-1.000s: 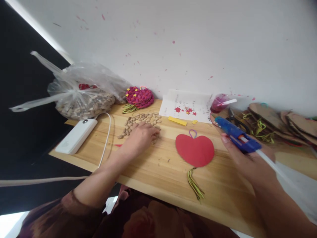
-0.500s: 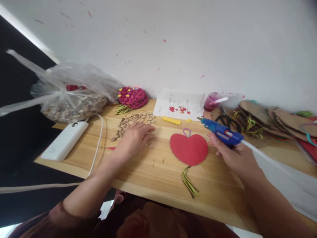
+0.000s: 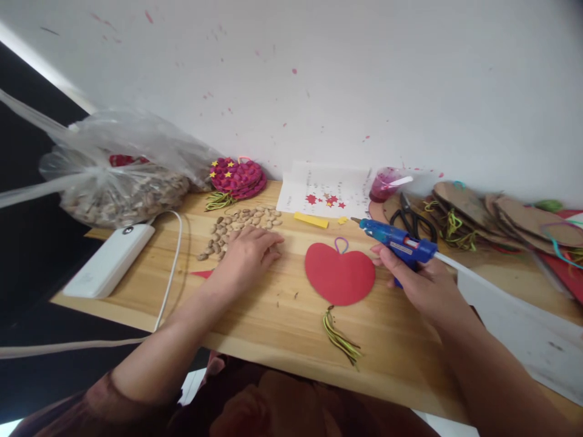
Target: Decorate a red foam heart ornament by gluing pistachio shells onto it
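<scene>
**Head view: hands at the red cutout**

A green-yellow tassel [image 3: 340, 338] lies nearest the front edge of the desk [image 3: 282, 321], joined to the bottom of a red apple-shaped cutout [image 3: 339, 274] that lies flat at desk centre. The right hand [image 3: 423, 288] is clamped on a blue glue gun [image 3: 394, 238], whose nozzle points left, just above the cutout's upper right edge. The left hand [image 3: 246, 258] rests palm down at the near edge of a pile of shells [image 3: 241, 221], left of the cutout; whether its fingers pinch a shell cannot be told. A white power bank [image 3: 107, 261] lies far left. Against the wall: a plastic bag [image 3: 118, 176], a magenta ornament [image 3: 237, 176], a paper sheet [image 3: 325, 188], scissors [image 3: 412, 218].
</scene>
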A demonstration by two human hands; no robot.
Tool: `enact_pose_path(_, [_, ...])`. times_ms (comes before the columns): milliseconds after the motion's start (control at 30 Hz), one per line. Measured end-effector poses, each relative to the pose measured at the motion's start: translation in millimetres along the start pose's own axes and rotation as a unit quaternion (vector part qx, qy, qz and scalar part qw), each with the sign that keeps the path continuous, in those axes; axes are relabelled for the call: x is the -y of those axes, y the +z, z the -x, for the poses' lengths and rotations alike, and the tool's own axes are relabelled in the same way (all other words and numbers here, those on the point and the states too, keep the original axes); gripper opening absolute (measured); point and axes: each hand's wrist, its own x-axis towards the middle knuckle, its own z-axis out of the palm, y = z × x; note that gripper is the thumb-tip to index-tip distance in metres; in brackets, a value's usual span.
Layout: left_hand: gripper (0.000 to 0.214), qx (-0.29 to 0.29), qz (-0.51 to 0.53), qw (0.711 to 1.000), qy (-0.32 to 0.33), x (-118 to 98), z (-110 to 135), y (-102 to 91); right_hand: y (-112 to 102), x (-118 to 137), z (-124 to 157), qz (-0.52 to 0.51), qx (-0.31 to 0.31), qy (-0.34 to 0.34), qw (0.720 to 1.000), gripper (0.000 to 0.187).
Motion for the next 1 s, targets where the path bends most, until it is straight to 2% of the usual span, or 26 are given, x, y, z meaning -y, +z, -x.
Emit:
enact_pose_path(133, [0.01,0.012,-0.022,1.0,0.01,0.5,-1.8,0.7,1.3,2.0,-0.2,0.002,0.002,0.034,0.999,0.044])
enact_pose_path(267, [0.012,0.031,-0.03,0.998,0.039,4.8,-4.3,3.9,1.8,8.5,0.5,0.002,-0.004,0.062,0.998,0.052])
enact_pose_path(433, [0.011,0.047,-0.073,0.994,0.062,6.5,-5.3,4.5,2.3,18.2,2.8,-0.038,-0.027,0.057,0.997,0.056])
enact_pose_path(533, [0.01,0.036,-0.076,0.991,0.103,0.8,-8.9,3.0,4.3,22.4,4.4,-0.067,-0.024,0.043,0.996,0.054])
enact_pose_path(633, [0.011,0.023,-0.063,0.985,0.158,-17.8,-18.6,1.2,6.5,25.6,4.8,-0.088,-0.02,0.044,0.995,0.051])
enact_pose_path(767, [0.016,0.066,-0.088,0.954,0.279,-61.2,-37.0,2.8,7.1,27.2,1.9,-0.153,-0.037,0.068,0.985,0.05])
enact_pose_path(900, [0.019,0.077,-0.144,0.919,0.359,-95.4,-48.1,18.8,4.3,25.4,-2.3,-0.218,-0.025,0.093,0.971,0.057])
enact_pose_path(1000, [0.019,0.07,-0.155,0.909,0.38,-103.0,-48.6,33.6,0.0,24.4,-2.6,-0.196,-0.026,0.083,0.977,0.057])
